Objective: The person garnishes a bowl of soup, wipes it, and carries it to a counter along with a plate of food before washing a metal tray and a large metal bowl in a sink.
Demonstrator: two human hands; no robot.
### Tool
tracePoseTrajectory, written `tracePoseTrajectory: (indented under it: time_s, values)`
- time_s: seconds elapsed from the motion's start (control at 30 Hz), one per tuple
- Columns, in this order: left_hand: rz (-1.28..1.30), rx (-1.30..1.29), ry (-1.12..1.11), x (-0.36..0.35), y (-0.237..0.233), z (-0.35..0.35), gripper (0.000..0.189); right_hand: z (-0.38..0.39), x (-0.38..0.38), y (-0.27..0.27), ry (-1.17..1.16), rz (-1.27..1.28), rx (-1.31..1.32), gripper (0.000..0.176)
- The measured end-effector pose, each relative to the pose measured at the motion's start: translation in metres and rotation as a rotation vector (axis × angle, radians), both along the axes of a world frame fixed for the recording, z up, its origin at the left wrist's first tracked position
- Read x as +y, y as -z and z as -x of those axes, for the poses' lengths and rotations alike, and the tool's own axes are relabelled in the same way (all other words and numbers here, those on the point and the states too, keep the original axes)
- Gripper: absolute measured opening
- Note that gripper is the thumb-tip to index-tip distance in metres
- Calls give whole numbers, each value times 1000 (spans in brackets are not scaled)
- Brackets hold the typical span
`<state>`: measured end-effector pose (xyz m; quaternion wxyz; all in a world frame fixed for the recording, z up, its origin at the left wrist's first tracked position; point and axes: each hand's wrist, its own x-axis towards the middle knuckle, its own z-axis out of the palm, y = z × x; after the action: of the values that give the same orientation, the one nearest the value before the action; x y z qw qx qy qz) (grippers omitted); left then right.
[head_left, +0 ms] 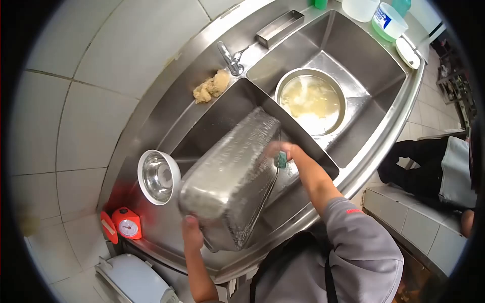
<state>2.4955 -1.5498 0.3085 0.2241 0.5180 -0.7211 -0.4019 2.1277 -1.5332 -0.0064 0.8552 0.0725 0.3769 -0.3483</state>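
Note:
A large, deep rectangular metal pan [222,171], wet and shiny, lies tilted in the left sink basin with its outer side facing up. At its near left corner, my left hand [192,234] grips the edge, thumb up and the other fingers mostly hidden. My right hand [281,149], smeared by motion, is closed around a green scouring pad [281,160] at the pan's right side. To the left of the pan, a round metal bowl [158,177] leans on the sink ledge.
The right basin holds a round pan [311,101] of cloudy yellowish liquid. Behind are a faucet [231,59], a tan crumpled cloth [211,87] and a narrow metal tray [280,29]. A red scale [127,223] stands left; plastic tubs [389,21] sit back right. Another person [429,164] is at right.

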Motion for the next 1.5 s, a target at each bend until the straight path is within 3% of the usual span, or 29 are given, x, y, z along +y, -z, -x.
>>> tracePoseTrajectory:
  time_s: [0.03, 0.1, 0.2, 0.23, 0.3, 0.33, 0.37, 0.4, 0.43, 0.47, 0.5, 0.53, 0.57, 0.6, 0.67, 0.7, 0.8, 0.87, 0.93, 0.97, 1.03, 1.13, 1.23, 1.27, 1.3, 1.37, 1.4, 1.43, 1.5]
  values:
    - [8, -4, -4, 0, -11, 10, 58, 8, -7, -4, 130, 52, -101, 29]
    - [-79, -3, 218, 5, -39, 43, 59, 16, -28, 18, 172, 77, 0, 31]
    - [-51, 38, 85, 8, -25, 55, 57, 37, -43, -24, 347, 94, 110, 32]
    - [-39, 92, 35, 9, -21, 58, 57, 35, -52, -5, 351, 96, 106, 32]
    - [-80, 139, -26, 5, -4, 63, 57, 29, -76, 47, 747, 44, 493, 37]
    - [-123, 185, -96, 4, 6, 64, 56, 11, -61, -46, 790, 30, 871, 35]
    - [-107, 189, -94, 3, 20, 69, 56, 3, -64, -48, 853, 258, 905, 27]
    - [-168, 302, -205, 4, 37, 75, 56, -7, -70, -54, 865, 356, 858, 20]
    - [-236, 420, -312, 2, 55, 78, 56, -23, -68, -87, 725, 319, 970, 16]
    - [-243, 336, -295, -2, 74, 74, 54, -48, -77, -85, 791, 532, 1298, 20]
    - [-245, 350, -292, -6, 89, 76, 54, -71, -80, -95, 693, 622, 1469, 30]
    - [-318, 384, -371, -10, 101, 76, 55, -92, -63, -161, 548, 525, 1462, 35]
    - [-391, 412, -449, -14, 108, 77, 56, -111, -55, -180, 507, 635, 1464, 37]
    - [-394, 417, -451, -19, 113, 77, 56, -128, -48, -191, 471, 818, 1593, 36]
    - [-543, 681, -576, -23, 121, 71, 57, -154, -37, -206, 392, 1005, 1584, 30]
    - [-542, 678, -592, -24, 130, 66, 57, -159, -38, -207, 328, 1065, 1551, 28]
    - [-580, 688, -598, -29, 157, 48, 57, -150, -65, -155, 272, 978, 1577, 22]
    - [-635, 636, -633, -25, 170, 42, 55, -134, -83, -85, 345, 785, 1640, 18]
    - [-627, 625, -682, -25, 175, 38, 55, -100, -83, -20, 233, 602, 1781, 19]
    - [-626, 620, -725, -21, 174, 36, 55, -82, -79, 30, 79, 370, 1685, 21]
    - [-588, 548, -760, -21, 171, 43, 55, -47, -44, 85, -75, 156, 1715, 33]
    - [-547, 456, -762, -29, 159, 53, 56, -44, 14, 83, -181, 113, 1721, 48]
    - [-619, 416, -758, -31, 147, 64, 59, -69, 33, 53, -228, 84, 1853, 46]
    - [-577, 433, -756, -31, 150, 68, 59, -77, 31, 49, -199, 219, 1826, 41]
    - [-534, 451, -753, -30, 150, 71, 60, -91, 21, 14, -78, 289, 1781, 36]
    - [-532, 475, -732, -28, 147, 75, 60, -121, 2, -64, -103, 393, 1654, 26]
    - [-540, 527, -733, -29, 144, 79, 60, -138, 5, -101, -136, 492, 1572, 38]
    - [-549, 579, -734, -28, 143, 82, 61, -144, 6, -149, -146, 650, 1434, 37]
    - [-562, 609, -774, -27, 153, 80, 61, -159, 28, -174, -66, 831, 1515, 36]
